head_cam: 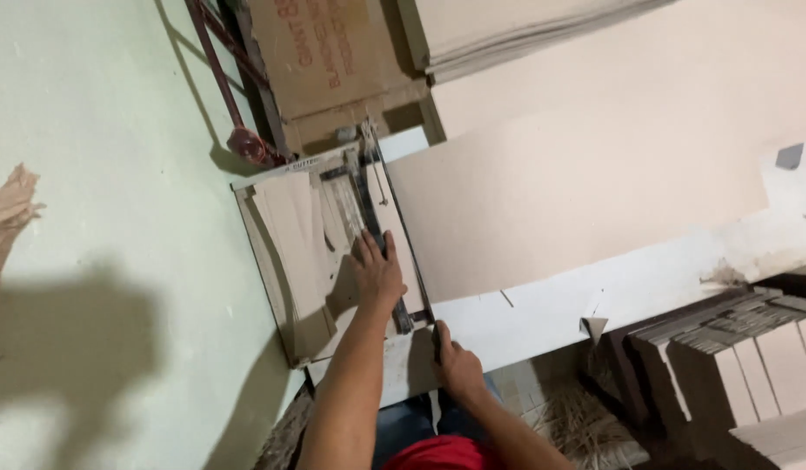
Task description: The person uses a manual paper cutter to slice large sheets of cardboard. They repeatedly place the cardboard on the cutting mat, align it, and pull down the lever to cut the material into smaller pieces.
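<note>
Nearest the camera, a red shirt (442,454) and blue trousers show at the bottom edge, with both forearms reaching up from them. The right hand (456,363) is closed around the dark handle (437,341) at the near end of a guillotine paper cutter (333,252); its fingers wrap the grip. Just beyond, the left hand (377,271) lies flat with fingers spread, pressing down beside the cutter's long blade arm (378,239), gripping nothing. The two hands are apart, the left further from the body than the right.

Under and left of the left hand, cut tan card strips (290,235) lie fanned on the cutter's base board. To the right of the blade a large sheet of tan cardboard (577,209) spreads across the white bench (542,313), its left edge running along the blade line.

Low on the right, stacks of cut board pieces (733,357) stand on edge, with shredded trimmings (577,426) on the floor beside them. Further off, a brown printed carton (324,61) and a pile of flat sheets (507,35) sit beyond the cutter, and a pale green wall (98,174) fills the left side.
</note>
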